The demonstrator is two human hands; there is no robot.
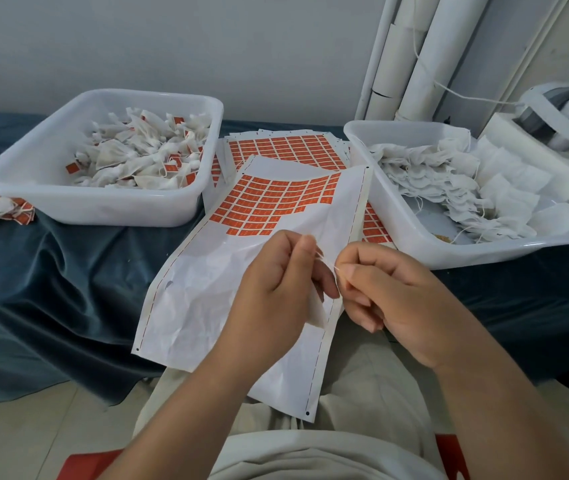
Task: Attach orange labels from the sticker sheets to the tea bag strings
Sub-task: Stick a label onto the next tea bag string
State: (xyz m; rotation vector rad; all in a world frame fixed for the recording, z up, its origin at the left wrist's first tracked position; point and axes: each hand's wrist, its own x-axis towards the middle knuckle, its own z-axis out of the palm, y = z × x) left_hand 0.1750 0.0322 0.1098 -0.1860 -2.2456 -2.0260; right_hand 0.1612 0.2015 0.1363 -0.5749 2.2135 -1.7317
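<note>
Left hand (pixel 276 289): fingers were curled round a white tea bag (pixel 316 311), whose corner poked out below them; thumb and forefinger were closed at the top where the string (pixel 327 262) left the bag.
Right hand (pixel 390 292): thumb and forefinger were closed in a pinch on the free end of the string, the other fingers loosely curled.
String: stretched short and thin between the two hands, above the sticker sheet (pixel 200 299). Whether a label already sat on it could not be told.
Sticker sheet: lay crumpled across the person's lap and the blue cloth (pixel 51 271) on the tabletop, its near half bare, with orange labels (pixel 269 202) left on the far half.
Spare sheets (pixel 286 148): stacked behind, between the two bins.
Left bin (pixel 68 209): held tea bags with orange tags.
Right bin (pixel 449 254): held untagged tea bags and loose strings.
Step, as judged: readying the string end to take a label.
Risk, pull: too hard a tug between the pinches would likely snap the string or tear it from the bag.
Risk, reach: the remaining labels sat well beyond the hands; letting go to peel one could drop the string end.
Risk, sticking: a label folded crooked, or catching a fingertip, would probably grip poorly.
Risk, sheet: the creased backing could slide off the lap.
</note>
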